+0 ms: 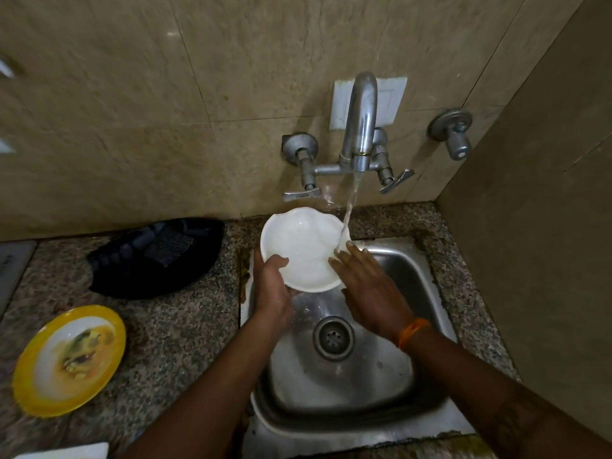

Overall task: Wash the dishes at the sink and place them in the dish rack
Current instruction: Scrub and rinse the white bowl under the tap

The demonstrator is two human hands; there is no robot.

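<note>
A white bowl (pixel 303 240) with a wavy rim is held over the far left of the steel sink (pixel 427 279). My left hand (pixel 273 286) grips its near-left rim, thumb inside. My right hand (pixel 367 289) lies with straight fingers against the bowl's right inner edge. Water runs from the tap (pixel 361 124) onto the bowl's right rim and my right fingers. A dirty yellow-rimmed plate (pixel 71 359) with food remains sits on the counter at the left.
A black tray (pixel 132 270) holding a dark scrub pad (pixel 170 245) lies on the granite counter left of the sink. Two tap handles (pixel 301 194) stick out from the tiled wall. A side wall stands at the right. The sink drain (pixel 333 337) is uncovered.
</note>
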